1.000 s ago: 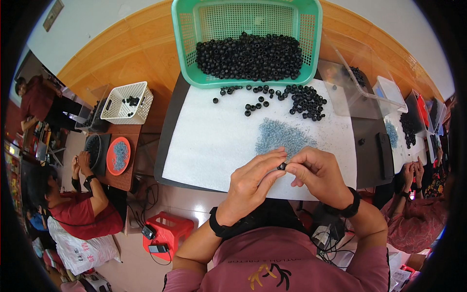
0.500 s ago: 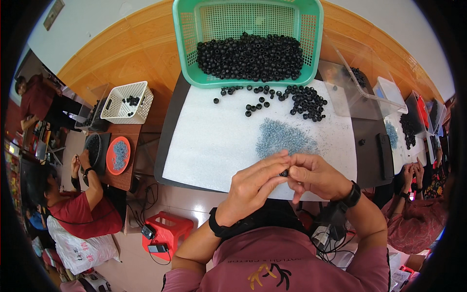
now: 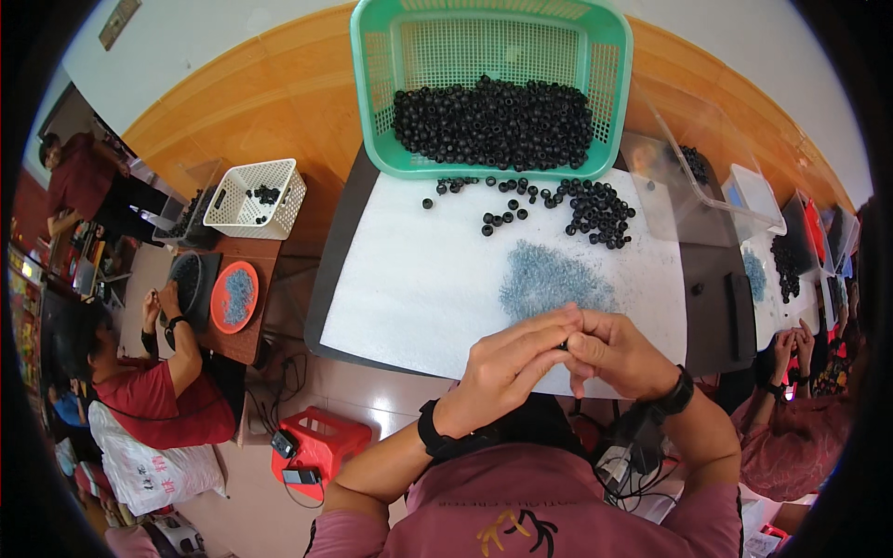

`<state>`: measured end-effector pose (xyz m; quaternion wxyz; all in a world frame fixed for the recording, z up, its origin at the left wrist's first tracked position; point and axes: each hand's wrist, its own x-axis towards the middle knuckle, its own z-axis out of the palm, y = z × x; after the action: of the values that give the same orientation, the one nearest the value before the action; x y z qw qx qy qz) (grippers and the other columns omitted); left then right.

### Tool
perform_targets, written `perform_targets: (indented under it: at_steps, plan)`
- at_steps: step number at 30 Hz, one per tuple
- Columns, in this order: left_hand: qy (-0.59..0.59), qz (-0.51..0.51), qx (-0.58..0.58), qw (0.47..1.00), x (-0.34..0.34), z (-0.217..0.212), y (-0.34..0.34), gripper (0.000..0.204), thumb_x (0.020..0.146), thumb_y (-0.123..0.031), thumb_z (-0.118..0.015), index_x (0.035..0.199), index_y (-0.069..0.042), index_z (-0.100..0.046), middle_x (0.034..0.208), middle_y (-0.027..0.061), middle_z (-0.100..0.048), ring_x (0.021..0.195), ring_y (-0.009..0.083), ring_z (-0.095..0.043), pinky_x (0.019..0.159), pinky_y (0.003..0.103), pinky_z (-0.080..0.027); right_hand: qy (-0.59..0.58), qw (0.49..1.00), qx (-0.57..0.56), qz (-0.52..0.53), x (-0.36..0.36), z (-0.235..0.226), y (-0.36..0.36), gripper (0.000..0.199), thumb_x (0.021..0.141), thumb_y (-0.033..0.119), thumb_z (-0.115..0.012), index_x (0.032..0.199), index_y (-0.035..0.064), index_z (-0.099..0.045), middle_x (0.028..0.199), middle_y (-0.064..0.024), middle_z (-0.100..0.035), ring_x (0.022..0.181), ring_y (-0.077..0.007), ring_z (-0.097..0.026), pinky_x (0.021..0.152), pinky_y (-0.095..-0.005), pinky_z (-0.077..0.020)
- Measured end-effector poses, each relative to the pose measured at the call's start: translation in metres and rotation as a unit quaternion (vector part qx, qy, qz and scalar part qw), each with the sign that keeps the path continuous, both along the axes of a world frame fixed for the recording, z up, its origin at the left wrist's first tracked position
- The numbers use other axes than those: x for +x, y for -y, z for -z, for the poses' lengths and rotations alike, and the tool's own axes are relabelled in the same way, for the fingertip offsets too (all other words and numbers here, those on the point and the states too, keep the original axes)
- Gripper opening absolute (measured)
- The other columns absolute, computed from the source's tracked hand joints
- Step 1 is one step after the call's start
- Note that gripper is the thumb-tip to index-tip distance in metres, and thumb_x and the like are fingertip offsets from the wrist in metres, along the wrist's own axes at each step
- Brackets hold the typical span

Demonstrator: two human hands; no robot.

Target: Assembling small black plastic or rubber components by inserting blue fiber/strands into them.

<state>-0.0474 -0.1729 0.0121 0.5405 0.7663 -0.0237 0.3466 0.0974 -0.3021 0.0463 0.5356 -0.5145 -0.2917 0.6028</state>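
pinching black, rounded, hard-looking bead [image 3: 563,345] in left hand [image 3: 502,363], above near edge of white, flat, foam-like sheet [image 3: 400,279], with right hand [image 3: 623,358] curled against it; can't make out right grip. steady at left, press lightly from right, avoiding pale-blue, glass-like bead pile [image 3: 549,277] beyond.

The widest free lane on the white rectangular sheet [image 3: 400,298] runs along its left half, from the front edge of the dark grey desk [image 3: 327,312] back to the scattered round black beads [image 3: 498,219]. A narrower strip lies right of the pale blue heap of tiny beads [image 3: 549,279]. Across the back edge, the green perforated plastic basket [image 3: 379,88] blocks passage, though its top is open. A transparent plastic box [image 3: 688,219] obstructs the back right corner. At the front edge, the left hand [image 3: 512,363] and right hand [image 3: 621,355] meet, closing off the heap's near side.
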Motion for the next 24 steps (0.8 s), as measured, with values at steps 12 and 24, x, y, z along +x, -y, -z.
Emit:
perform_targets:
  at_steps: [12,24]
  plan:
    - [-0.111,-0.089,-0.123,0.982,-0.017,0.015,-0.040,0.026,0.091,-0.002,-0.062,0.116,-0.003,-0.064,0.115,0.0122,-0.066,0.106,0.0213,-0.064,0.093,0.033,-0.050,0.534,0.783,0.045,0.316,0.155,-0.104,0.002,0.032,0.093,0.020,-0.064,0.119,0.0011,-0.061,0.080,0.0023,-0.054,0.059,-0.0046,-0.048,0.053,-0.0202,-0.0421]
    - [-0.282,-0.142,0.136,0.939,0.011,0.007,-0.173,0.028,0.091,-0.011,-0.062,0.116,0.001,-0.063,0.117,0.0155,-0.062,0.102,0.0256,-0.062,0.086,0.033,-0.049,0.655,0.742,0.137,0.027,0.097,-0.045,-0.061,0.019,0.091,0.010,-0.058,0.103,-0.0009,-0.066,0.095,-0.0166,-0.065,0.089,-0.0325,-0.062,0.081,-0.0379,-0.0487]
